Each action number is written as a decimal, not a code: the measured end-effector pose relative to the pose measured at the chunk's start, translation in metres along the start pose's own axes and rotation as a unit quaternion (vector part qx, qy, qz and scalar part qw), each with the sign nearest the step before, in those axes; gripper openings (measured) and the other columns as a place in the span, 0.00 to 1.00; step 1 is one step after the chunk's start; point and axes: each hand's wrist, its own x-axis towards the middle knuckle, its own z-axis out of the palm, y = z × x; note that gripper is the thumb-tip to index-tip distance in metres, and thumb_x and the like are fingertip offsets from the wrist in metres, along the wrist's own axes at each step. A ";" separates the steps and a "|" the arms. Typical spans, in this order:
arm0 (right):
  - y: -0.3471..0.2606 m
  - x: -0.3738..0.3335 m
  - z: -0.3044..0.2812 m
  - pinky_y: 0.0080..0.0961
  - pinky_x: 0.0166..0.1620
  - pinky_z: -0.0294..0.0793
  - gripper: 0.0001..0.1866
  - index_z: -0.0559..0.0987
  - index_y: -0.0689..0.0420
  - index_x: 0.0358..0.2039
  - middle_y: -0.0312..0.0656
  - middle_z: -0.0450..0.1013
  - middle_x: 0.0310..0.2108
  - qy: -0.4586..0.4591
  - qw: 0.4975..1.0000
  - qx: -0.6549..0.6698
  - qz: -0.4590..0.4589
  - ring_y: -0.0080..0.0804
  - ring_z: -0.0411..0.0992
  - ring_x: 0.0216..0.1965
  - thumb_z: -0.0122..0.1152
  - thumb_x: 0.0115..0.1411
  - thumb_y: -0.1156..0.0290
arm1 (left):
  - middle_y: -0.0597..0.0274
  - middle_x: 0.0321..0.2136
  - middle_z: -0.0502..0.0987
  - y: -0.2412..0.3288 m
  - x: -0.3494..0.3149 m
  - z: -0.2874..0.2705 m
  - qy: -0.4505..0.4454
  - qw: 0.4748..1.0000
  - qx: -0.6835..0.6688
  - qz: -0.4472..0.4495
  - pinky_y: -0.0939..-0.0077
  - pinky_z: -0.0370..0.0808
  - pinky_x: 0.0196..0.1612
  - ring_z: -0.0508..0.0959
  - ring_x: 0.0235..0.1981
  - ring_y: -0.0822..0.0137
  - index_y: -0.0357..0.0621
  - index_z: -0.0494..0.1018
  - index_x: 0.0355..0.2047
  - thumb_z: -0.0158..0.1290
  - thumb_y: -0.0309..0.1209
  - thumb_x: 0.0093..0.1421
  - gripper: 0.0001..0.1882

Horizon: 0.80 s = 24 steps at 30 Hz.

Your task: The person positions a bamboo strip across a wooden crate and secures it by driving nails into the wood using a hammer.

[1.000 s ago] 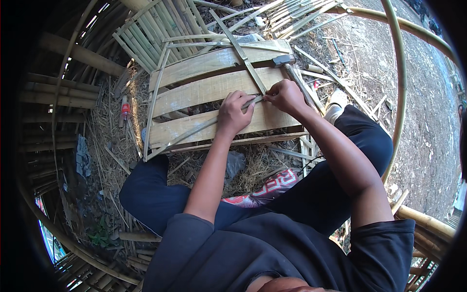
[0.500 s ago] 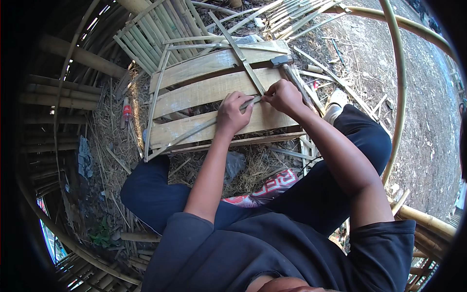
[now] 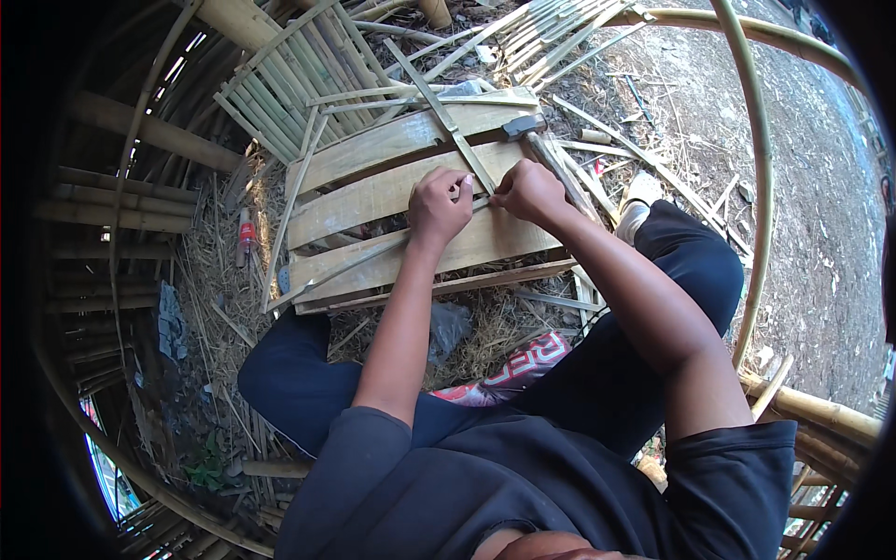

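Observation:
A wooden slatted bench (image 3: 373, 207) stands low in front of me, with split bamboo strips joined into a frame lying over it. My right hand (image 3: 529, 193) pinches the corner where the near bamboo strip (image 3: 364, 255) meets a crossing bamboo strip (image 3: 431, 96). Just left of that corner, my left hand (image 3: 441, 207) is closed above the near strip, thumb and forefinger together. Whatever is between those fingers is too small or hidden to make out. Beyond my right hand, a hammer (image 3: 525, 127) rests with its head on the bench's far right corner.
Bamboo slat panels (image 3: 297, 98) lean behind the bench at the far left, and another slat panel (image 3: 569, 33) lies beyond. A red-labelled bottle (image 3: 246, 233) lies in the straw at left. A curved bamboo pole (image 3: 761, 168) rises at right.
My left hand has drawn back slightly from the corner, its fingers curling up off the strip. My right hand keeps its pinch at the joint. The whole view has shifted slightly.

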 end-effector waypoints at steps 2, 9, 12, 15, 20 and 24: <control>0.002 0.000 -0.001 0.38 0.43 0.81 0.13 0.91 0.48 0.34 0.43 0.85 0.34 0.001 1.000 0.007 -0.002 0.41 0.83 0.36 0.80 0.50 0.57 | 0.54 0.30 0.82 0.004 0.009 -0.005 -0.106 0.993 0.041 -0.041 0.66 0.78 0.35 0.82 0.28 0.57 0.41 0.83 0.33 0.62 0.34 0.61 0.09; 0.003 0.003 -0.001 0.38 0.41 0.81 0.13 0.90 0.51 0.32 0.45 0.84 0.32 0.001 0.999 0.026 -0.027 0.41 0.83 0.33 0.80 0.48 0.59 | 0.58 0.33 0.84 0.000 -0.005 -0.014 -0.183 0.977 0.036 -0.104 0.69 0.81 0.41 0.84 0.34 0.64 0.43 0.84 0.38 0.69 0.36 0.54 0.14; 0.000 0.002 -0.008 0.38 0.45 0.82 0.09 0.91 0.48 0.32 0.45 0.84 0.34 -0.007 0.999 0.021 -0.024 0.43 0.83 0.37 0.78 0.50 0.62 | 0.58 0.35 0.85 0.005 -0.007 -0.020 -0.190 0.975 0.046 -0.110 0.68 0.81 0.42 0.85 0.35 0.62 0.45 0.85 0.41 0.69 0.36 0.54 0.15; 0.003 0.003 -0.008 0.37 0.40 0.81 0.11 0.90 0.52 0.32 0.45 0.84 0.29 0.017 0.999 0.024 -0.036 0.41 0.82 0.31 0.79 0.49 0.62 | 0.58 0.35 0.85 0.012 -0.005 -0.024 -0.202 0.971 0.060 -0.116 0.65 0.80 0.44 0.85 0.37 0.60 0.46 0.85 0.41 0.68 0.37 0.54 0.15; 0.006 0.007 -0.010 0.37 0.38 0.80 0.12 0.90 0.54 0.33 0.48 0.83 0.27 0.029 0.998 0.030 -0.045 0.42 0.82 0.29 0.77 0.50 0.63 | 0.58 0.36 0.84 0.005 -0.006 -0.023 -0.205 0.971 0.048 -0.117 0.62 0.80 0.45 0.84 0.39 0.55 0.46 0.84 0.40 0.66 0.37 0.56 0.13; 0.010 0.012 -0.009 0.36 0.37 0.79 0.13 0.90 0.56 0.35 0.50 0.83 0.27 0.051 0.995 0.043 -0.079 0.42 0.81 0.28 0.77 0.50 0.63 | 0.56 0.37 0.83 0.001 -0.007 -0.019 -0.158 0.983 0.040 -0.082 0.62 0.79 0.45 0.83 0.41 0.53 0.44 0.84 0.38 0.65 0.35 0.57 0.11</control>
